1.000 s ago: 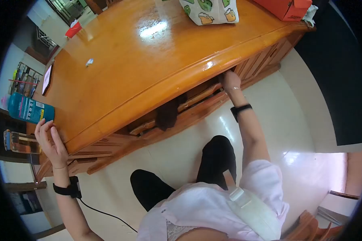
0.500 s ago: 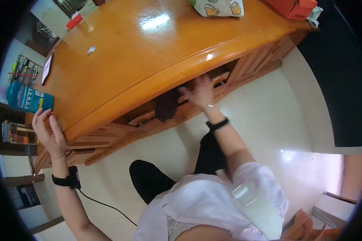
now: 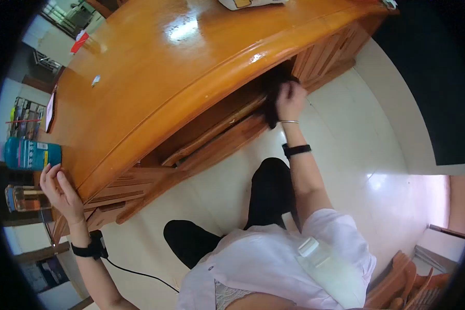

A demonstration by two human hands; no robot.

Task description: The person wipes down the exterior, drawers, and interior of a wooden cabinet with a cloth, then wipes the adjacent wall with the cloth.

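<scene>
My right hand (image 3: 290, 103) is closed on a dark cloth (image 3: 271, 106) at the right end of the open drawer (image 3: 217, 126), under the edge of the wooden table (image 3: 139, 88). Part of the cloth hangs over the drawer's front. At the table's left corner rests my left hand (image 3: 62, 194), its fingers apart and holding nothing. Just beyond those fingertips is a teal bottle (image 3: 33, 154), and a glass jar with amber liquid (image 3: 30, 198) is close by.
A phone (image 3: 50, 111) lies near the table's left edge. A small scrap (image 3: 96, 80) and the bottom of a patterned bag (image 3: 248, 3) are on the tabletop. A dark panel (image 3: 418, 88) stands at the right, and wooden furniture (image 3: 400, 274) at the lower right.
My right hand left the drawer's right end, reached toward the cloth at the middle, and is now back at the right with the cloth. My left hand has stayed at the corner.
</scene>
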